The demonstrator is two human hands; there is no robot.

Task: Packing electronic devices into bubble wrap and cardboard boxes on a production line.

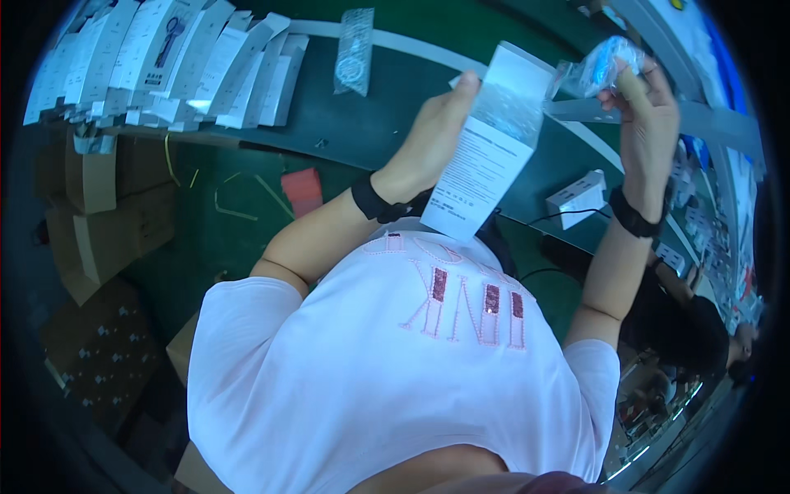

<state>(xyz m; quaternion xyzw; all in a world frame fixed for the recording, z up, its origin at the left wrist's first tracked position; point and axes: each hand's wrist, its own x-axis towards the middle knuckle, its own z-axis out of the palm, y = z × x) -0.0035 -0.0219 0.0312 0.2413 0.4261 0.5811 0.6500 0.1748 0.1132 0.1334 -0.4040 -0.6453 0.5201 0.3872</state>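
My left hand (434, 136) is closed around a white cardboard box (479, 179) with its top flap up, tilted in front of my chest. Clear bubble wrap (512, 123) shows inside the box's open end. To the right of that opening, my right hand (648, 107) pinches a clear plastic bag (597, 70) with something blue in it. The bag's loose end reaches close to the box's edge; whether they touch I cannot tell. Further left on the table lies a bubble-wrapped item (354, 53), its contents not clear.
Several white boxes (164, 62) stand in rows at the far left of the green table (321, 107). A power strip (578, 198) with a black cable lies at right. Brown cartons (111, 235) and a red piece (302, 193) are below left. Another person (679, 317) is at right.
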